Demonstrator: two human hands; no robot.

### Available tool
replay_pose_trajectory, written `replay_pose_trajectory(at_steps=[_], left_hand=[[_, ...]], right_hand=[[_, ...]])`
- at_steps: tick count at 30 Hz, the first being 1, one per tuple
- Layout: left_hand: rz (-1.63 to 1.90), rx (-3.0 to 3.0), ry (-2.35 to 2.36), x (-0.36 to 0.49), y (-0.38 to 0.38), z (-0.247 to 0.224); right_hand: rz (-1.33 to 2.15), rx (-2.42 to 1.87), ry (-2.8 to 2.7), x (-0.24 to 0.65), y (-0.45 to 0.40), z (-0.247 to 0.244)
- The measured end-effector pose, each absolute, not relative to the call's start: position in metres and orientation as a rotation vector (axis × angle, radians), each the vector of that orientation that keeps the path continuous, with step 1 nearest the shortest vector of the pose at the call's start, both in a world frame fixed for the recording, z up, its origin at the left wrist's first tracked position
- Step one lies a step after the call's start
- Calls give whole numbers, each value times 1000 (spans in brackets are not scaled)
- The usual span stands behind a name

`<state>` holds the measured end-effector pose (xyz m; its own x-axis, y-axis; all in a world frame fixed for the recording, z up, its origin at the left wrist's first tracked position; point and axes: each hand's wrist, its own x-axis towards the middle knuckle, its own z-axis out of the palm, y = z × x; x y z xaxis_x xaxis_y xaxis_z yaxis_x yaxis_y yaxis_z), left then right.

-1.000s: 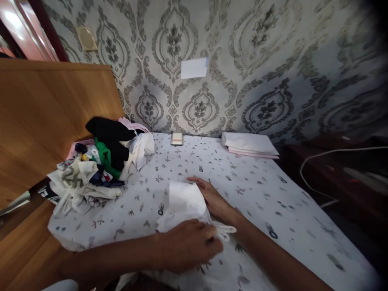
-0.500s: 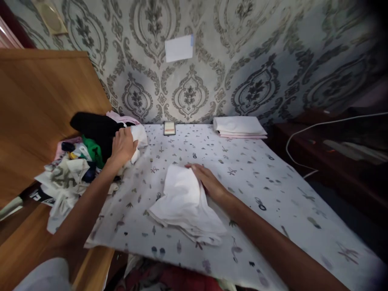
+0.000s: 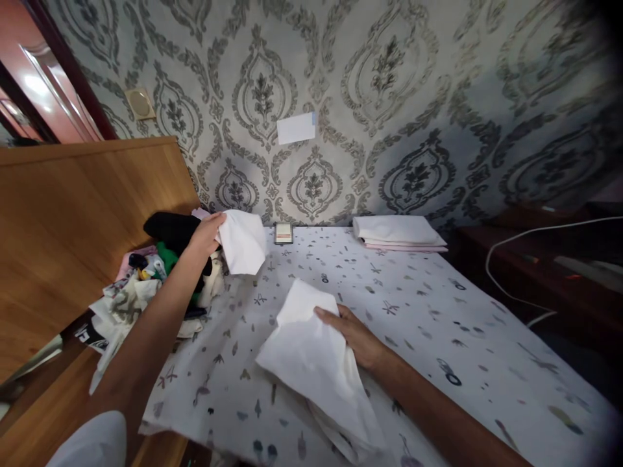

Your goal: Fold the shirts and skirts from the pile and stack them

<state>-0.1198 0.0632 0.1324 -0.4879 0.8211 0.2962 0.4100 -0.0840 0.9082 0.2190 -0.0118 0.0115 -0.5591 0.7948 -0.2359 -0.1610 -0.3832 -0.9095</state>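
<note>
My left hand (image 3: 208, 233) is closed on the edge of a white cloth (image 3: 244, 243), which hangs from it over the right side of a clothes pile. Nearer to me, my right hand (image 3: 351, 331) grips another piece of white cloth (image 3: 314, 353) by its upper right part, thumb on top and fingers partly hidden. That cloth is bunched and slightly raised, its lower end draping toward the near edge of the surface. What kind of garment either cloth is, I cannot tell. Black cloth (image 3: 170, 228) lies in the pile just behind my left hand.
The clothes pile (image 3: 131, 295) leans against a wooden panel (image 3: 97, 201) on the left. Along the patterned wall, a small framed card (image 3: 283, 233) and a folded white-and-pink stack (image 3: 402, 232) rest on the printed sheet (image 3: 413, 311). A white cable (image 3: 501, 285) loops at the right.
My left hand has pulled a white cloth up and out of the pile. My right hand has lifted its cloth a little. The view has tilted upward.
</note>
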Motion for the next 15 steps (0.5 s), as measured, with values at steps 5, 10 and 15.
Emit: replay_pose_trajectory(at_steps=[5,10,15], left_hand=[[1920,1096,1242,-112,49,164],[1727,984,1334,-88,25,185],[1735,1004,1405,-62,18,195]], right_hand=[[1922,-1038,-1107,223,-9,11],[1945,-1033,-1115,199,-11,14],[2142,-892,-941,144,-22,25]])
